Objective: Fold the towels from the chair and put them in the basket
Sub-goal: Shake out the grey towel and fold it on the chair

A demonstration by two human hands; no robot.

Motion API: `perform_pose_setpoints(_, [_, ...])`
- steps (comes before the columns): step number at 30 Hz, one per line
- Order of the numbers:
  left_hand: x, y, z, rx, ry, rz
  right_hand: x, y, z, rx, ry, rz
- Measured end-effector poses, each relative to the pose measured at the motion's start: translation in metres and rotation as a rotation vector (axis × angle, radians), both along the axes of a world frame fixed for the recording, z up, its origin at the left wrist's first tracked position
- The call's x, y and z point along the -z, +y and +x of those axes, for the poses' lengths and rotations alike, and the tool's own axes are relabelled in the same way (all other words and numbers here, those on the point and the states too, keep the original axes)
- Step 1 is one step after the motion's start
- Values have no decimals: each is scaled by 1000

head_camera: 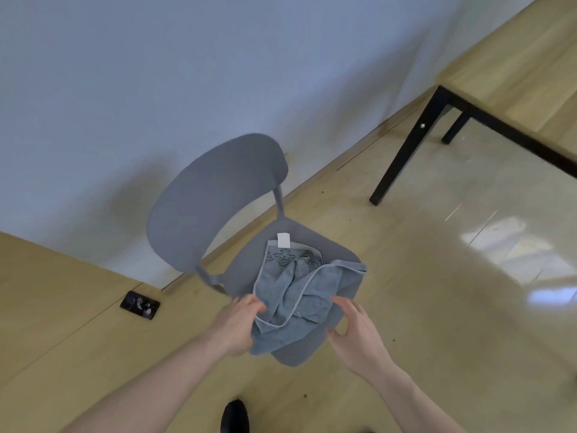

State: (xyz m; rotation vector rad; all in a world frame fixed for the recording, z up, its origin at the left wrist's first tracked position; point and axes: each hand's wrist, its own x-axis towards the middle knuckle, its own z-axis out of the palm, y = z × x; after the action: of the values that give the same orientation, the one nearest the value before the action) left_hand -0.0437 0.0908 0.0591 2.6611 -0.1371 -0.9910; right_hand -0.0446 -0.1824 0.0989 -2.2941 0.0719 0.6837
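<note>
A crumpled grey towel [299, 295] with a pale hem lies heaped on the seat of a grey plastic chair [218, 195]. Under it at the back shows a patterned white towel [290, 256] with black marks and a white tag. My left hand [239, 323] grips the grey towel's near left edge, fingers curled round the hem. My right hand [356, 332] hovers at the towel's right side with fingers spread and relaxed, holding nothing. No basket is in view.
A wooden table with black legs [402, 151] stands at the right. A white wall rises behind the chair. A black floor socket [140, 305] sits left of the chair. A dark shoe [234, 415] shows at the bottom edge.
</note>
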Motion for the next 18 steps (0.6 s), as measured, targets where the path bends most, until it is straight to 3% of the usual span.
perform_pose_setpoints(3, [68, -8, 12, 53, -92, 21, 69, -4, 12, -43, -74, 6])
perform_pose_setpoints(9, [145, -21, 55, -114, -437, -220, 187, 1, 46, -55, -300, -21])
perform_pose_setpoints(13, [170, -24, 76, -170, -574, -354, 224, 0, 69, 38, -560, 29])
perform_pose_setpoints(18, [194, -25, 76, -192, -727, -471, 242, 1, 86, 89, -740, 63])
